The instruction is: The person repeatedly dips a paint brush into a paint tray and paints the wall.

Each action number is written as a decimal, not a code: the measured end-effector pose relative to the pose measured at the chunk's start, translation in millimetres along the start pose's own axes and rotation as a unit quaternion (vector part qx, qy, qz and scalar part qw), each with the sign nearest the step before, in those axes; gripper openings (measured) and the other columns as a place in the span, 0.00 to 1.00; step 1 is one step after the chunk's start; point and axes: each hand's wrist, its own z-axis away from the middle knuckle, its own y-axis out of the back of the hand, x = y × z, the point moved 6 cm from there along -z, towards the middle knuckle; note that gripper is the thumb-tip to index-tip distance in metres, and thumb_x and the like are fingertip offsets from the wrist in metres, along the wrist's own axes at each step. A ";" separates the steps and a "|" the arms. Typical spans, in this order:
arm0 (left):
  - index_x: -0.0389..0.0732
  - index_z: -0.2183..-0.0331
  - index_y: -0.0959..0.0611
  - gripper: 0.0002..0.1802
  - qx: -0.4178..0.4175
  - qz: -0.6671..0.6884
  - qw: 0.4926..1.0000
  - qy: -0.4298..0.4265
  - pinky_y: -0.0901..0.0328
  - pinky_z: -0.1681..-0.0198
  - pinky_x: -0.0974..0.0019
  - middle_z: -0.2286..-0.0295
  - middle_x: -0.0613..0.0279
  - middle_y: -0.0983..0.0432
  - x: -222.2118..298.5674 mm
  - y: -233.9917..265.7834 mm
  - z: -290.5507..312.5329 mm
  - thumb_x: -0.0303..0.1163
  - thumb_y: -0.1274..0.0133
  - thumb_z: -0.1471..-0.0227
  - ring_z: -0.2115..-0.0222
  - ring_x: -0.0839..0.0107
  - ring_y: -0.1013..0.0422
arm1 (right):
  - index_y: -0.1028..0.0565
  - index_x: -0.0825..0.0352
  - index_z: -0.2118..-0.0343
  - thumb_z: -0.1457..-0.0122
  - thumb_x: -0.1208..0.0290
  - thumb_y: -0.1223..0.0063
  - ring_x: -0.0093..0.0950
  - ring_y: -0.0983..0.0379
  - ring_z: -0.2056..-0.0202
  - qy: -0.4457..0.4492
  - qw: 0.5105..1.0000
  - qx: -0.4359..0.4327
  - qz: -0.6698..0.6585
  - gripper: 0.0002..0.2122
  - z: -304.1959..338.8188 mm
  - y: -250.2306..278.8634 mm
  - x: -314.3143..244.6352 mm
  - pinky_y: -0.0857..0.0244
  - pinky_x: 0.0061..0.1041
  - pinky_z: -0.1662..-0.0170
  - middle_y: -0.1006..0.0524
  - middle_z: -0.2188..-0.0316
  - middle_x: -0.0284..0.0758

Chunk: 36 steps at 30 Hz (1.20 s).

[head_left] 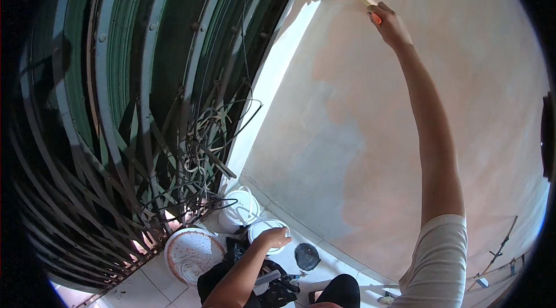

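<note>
My right arm stretches far up along the wall (417, 146), which is patchy in pale orange and grey. My right hand (389, 23) is closed around the orange handle of a paintbrush (368, 0); its pale, narrow end meets the wall near the white corner strip. Low in front of me, my left hand (277, 238) grips the rim of a small white bucket (262, 226). What is inside that bucket cannot be made out well. The fingers on its far side are partly hidden.
A lidded white bucket (240, 208) and a wide, stained tub (194, 256) stand by the folding metal gate (147, 76). Tangled cables (208, 128) hang from the gate. A black round piece (307, 256) and black plastic bags (284, 289) lie on the tiles.
</note>
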 end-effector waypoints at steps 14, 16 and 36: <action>0.31 0.52 0.29 0.30 0.020 -0.026 0.999 -0.008 0.38 0.49 0.54 0.54 0.38 0.29 3.9 9.7 -0.8 0.47 0.53 0.46 0.51 0.48 0.32 | 0.28 0.67 0.68 0.46 0.73 0.50 0.42 0.29 0.64 0.084 0.963 -0.213 -0.141 0.04 38.9 -85.8 -62.5 0.34 0.38 0.61 0.28 0.67 0.40; 0.31 0.52 0.29 0.30 0.020 -0.018 1.000 0.000 0.38 0.49 0.54 0.54 0.38 0.29 7.6 11.6 7.3 0.47 0.53 0.46 0.51 0.47 0.32 | 0.28 0.67 0.67 0.46 0.74 0.50 0.43 0.29 0.65 0.140 0.979 -0.149 -0.001 0.05 2.7 -66.9 -65.5 0.33 0.37 0.62 0.27 0.64 0.40; 0.32 0.46 0.34 0.35 0.028 -0.012 0.998 0.048 0.42 0.44 0.56 0.50 0.36 0.33 4.9 39.7 32.2 0.50 0.53 0.45 0.48 0.48 0.36 | 0.22 0.69 0.67 0.50 0.78 0.46 0.37 0.26 0.63 -0.188 0.905 -0.252 -0.285 0.07 60.0 -125.7 -57.4 0.32 0.30 0.58 0.23 0.66 0.40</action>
